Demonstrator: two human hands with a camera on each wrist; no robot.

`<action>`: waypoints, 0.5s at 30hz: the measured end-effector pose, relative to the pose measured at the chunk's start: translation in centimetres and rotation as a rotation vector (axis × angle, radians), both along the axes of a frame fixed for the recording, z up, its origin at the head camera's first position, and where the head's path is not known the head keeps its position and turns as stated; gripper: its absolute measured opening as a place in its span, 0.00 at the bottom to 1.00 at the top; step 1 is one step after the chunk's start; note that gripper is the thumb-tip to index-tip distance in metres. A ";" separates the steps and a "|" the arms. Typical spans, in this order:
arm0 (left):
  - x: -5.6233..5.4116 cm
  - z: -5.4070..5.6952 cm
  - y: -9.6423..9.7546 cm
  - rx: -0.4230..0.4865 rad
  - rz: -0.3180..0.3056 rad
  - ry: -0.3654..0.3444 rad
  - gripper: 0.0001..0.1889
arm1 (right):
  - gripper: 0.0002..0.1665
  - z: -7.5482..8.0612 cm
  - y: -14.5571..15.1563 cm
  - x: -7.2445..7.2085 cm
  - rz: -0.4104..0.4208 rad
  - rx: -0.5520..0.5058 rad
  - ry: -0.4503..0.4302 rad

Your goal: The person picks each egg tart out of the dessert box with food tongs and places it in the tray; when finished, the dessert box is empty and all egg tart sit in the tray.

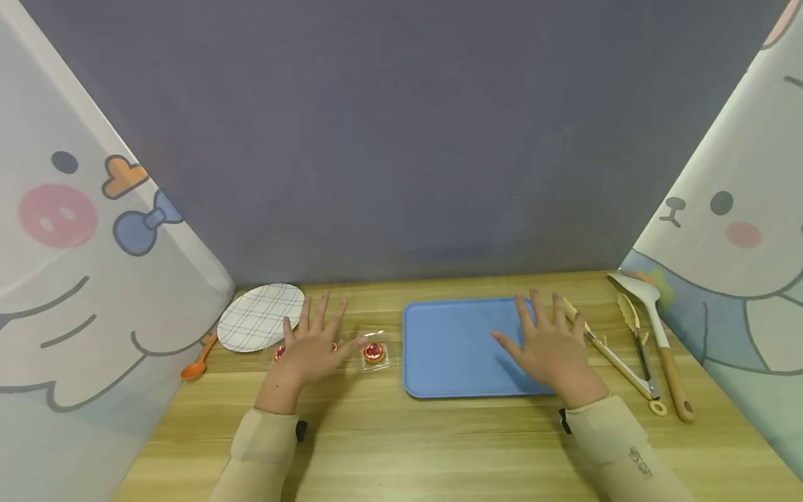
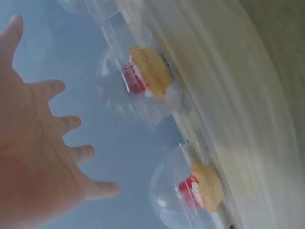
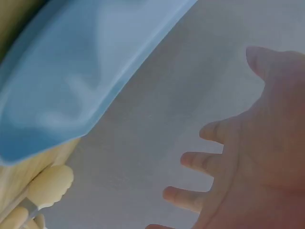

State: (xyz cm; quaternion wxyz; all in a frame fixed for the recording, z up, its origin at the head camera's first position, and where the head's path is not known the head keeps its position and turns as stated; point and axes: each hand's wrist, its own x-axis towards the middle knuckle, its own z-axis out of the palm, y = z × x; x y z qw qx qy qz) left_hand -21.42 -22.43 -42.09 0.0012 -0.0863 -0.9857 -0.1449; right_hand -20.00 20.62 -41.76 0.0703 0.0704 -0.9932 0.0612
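My left hand (image 1: 311, 355) is held over the small packaged tarts with its fingers spread, holding nothing. One tart (image 1: 374, 353) with a red top sits in a clear plastic case just right of the thumb; others are partly covered by the hand. In the left wrist view, two domed clear cases (image 2: 138, 81) each show a yellow crust and red topping. Above the right part of a blue tray (image 1: 461, 348), my right hand (image 1: 554, 348) also has its fingers spread and grips nothing. The tray's edge and a tong tip (image 3: 52, 183) appear in the right wrist view.
A white checked plate (image 1: 260, 317) lies at the back left, beside an orange spoon (image 1: 196, 368). On the right are tongs with long metal arms (image 1: 621, 362), shorter tongs (image 1: 641, 345) and a white-headed utensil with a wooden handle (image 1: 671, 369). A grey wall panel (image 1: 401, 153) closes the back.
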 end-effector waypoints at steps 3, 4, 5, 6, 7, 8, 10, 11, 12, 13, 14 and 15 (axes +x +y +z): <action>0.2 0.5 -0.8 0.027 0.002 -0.015 0.50 | 0.58 0.6 -0.7 0.2 0.008 -0.005 0.005; 0.3 0.7 -1.1 0.040 0.004 -0.022 0.50 | 0.57 0.9 -1.0 0.4 0.015 -0.007 0.018; 0.4 0.9 -1.5 0.048 0.007 -0.028 0.50 | 0.56 1.2 -1.4 0.6 0.024 -0.008 0.030; 0.5 1.0 -1.9 0.054 0.012 -0.033 0.51 | 0.54 1.6 -1.8 0.7 0.036 -0.009 0.049; 0.6 1.2 -2.4 0.059 0.019 -0.038 0.51 | 0.53 2.0 -2.3 0.9 0.052 -0.009 0.069; 0.7 1.4 -2.8 0.061 0.028 -0.045 0.51 | 0.52 2.4 -2.8 1.1 0.070 -0.017 0.087; 0.9 1.7 -3.9 0.073 0.049 -0.065 0.50 | 0.49 3.2 -4.0 1.3 0.109 -0.020 0.110; 1.0 1.8 -4.4 0.076 0.054 -0.070 0.49 | 0.49 3.5 -4.6 1.3 0.129 -0.024 0.110; 1.2 1.8 -4.9 0.084 0.058 -0.075 0.48 | 0.48 3.9 -5.2 1.3 0.150 -0.028 0.108; 1.3 1.9 -5.4 0.093 0.060 -0.081 0.47 | 0.48 4.1 -5.9 1.3 0.170 -0.036 0.104; 1.5 1.8 -5.9 0.102 0.062 -0.086 0.46 | 0.47 4.3 -6.6 1.2 0.194 -0.048 0.096; 1.6 1.8 -6.4 0.106 0.060 -0.087 0.46 | 0.47 4.5 -7.3 1.1 0.217 -0.057 0.089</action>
